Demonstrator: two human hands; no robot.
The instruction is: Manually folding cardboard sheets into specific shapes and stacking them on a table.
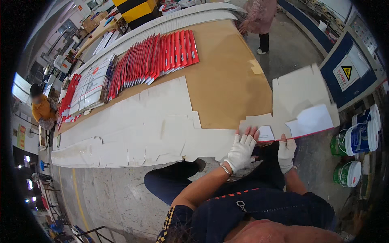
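A die-cut cardboard sheet (298, 91), grey on its upper face, lies at the table's right end. Along its near, red edge a large white flap (311, 120) and a small white flap (265, 133) are folded over it. My left hand (242, 152), in a white fingerless glove, rests with fingers spread at the sheet's near left corner, next to the small flap. Gloved likewise, my right hand (286, 154) grips the near edge between the two flaps, one fingertip on top. Its other fingers are mostly hidden.
Overlapping pale cardboard sheets (154, 133) cover the near tabletop. Behind them stand a row of red folded cartons (162, 54) and a strapped white bundle (91, 87). Plastic buckets (360, 135) sit on the right by a blue machine (352, 69). A person (259, 20) stands beyond the table.
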